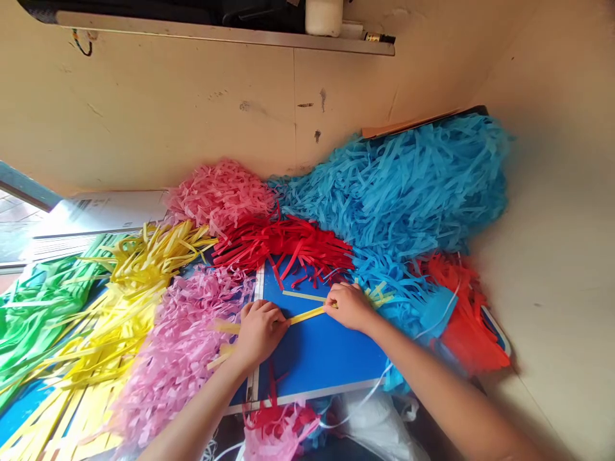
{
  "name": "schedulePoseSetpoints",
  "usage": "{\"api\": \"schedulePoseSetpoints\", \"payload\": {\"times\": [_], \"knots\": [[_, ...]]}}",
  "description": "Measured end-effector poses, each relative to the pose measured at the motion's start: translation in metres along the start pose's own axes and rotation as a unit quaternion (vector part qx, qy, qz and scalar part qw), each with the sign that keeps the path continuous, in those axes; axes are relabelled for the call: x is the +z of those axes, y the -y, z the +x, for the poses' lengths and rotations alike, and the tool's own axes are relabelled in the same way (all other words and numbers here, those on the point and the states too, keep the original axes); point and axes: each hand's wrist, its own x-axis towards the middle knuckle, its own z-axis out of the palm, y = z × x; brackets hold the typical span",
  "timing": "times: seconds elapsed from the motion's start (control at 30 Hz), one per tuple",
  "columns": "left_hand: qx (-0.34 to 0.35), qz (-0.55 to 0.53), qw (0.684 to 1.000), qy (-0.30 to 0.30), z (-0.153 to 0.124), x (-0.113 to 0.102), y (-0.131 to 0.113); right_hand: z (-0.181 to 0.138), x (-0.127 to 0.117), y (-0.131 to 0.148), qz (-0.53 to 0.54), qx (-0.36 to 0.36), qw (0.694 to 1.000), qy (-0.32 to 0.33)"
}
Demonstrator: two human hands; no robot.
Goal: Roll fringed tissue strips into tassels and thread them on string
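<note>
My left hand (258,331) and my right hand (348,306) both pinch one yellow paper strip (307,314) and hold it stretched just above a blue board (317,355). My left hand grips its left end, my right hand its right end. Another thin pale yellow strip (303,295) lies on the board just beyond. Fingers of both hands are closed on the strip.
Heaps of cut paper strips surround the board: pink (177,346), yellow (139,282), green (33,314), red (283,243), light pink (221,192), blue (403,192), orange-red (461,314). A beige wall (192,109) stands behind. White plastic (379,426) lies below the board.
</note>
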Motion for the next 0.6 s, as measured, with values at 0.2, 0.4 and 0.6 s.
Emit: {"api": "schedulePoseSetpoints", "payload": {"times": [0.2,0.4,0.6], "knots": [[0.017,0.015,1.0,-0.006,-0.001,-0.004,-0.007,-0.002,-0.008,0.013,-0.061,-0.061,0.996,-0.005],[0.138,0.124,0.981,-0.056,-0.01,-0.003,-0.012,-0.009,-0.014,0.025,-0.122,-0.162,0.979,-0.006],[0.186,0.168,0.964,-0.087,-0.004,0.009,-0.027,-0.009,-0.009,0.029,-0.207,-0.255,0.944,-0.041]]}}
